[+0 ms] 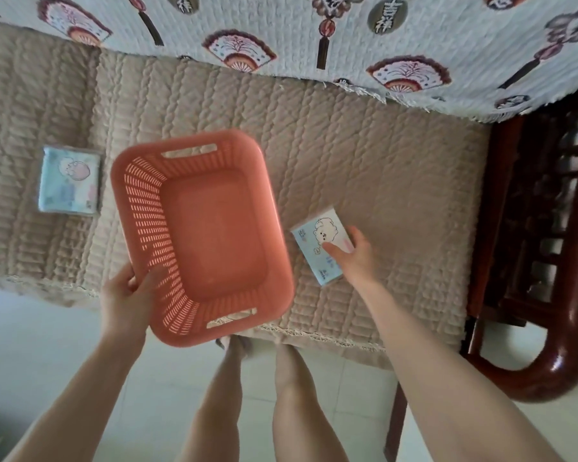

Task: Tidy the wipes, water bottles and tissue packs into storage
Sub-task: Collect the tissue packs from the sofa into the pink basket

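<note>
Pinching the bear-printed tissue pack just right of the pink slotted basket with the right hand: thumb on top, fingers round the edge away from the basket. Gripping the basket's near-left rim with the left hand, fingers curled inside. Probably light, soft, slick-wrapped; best held across the narrow sides, without crushing. Second tissue pack flat, just left of the basket.

Behind the slotted left wall of the basket, the fingers of the left hand are showing only as a shadow, while right of the basket the right hand is covering the far edge of a tissue pack whose small print is blurring beyond reading.
</note>
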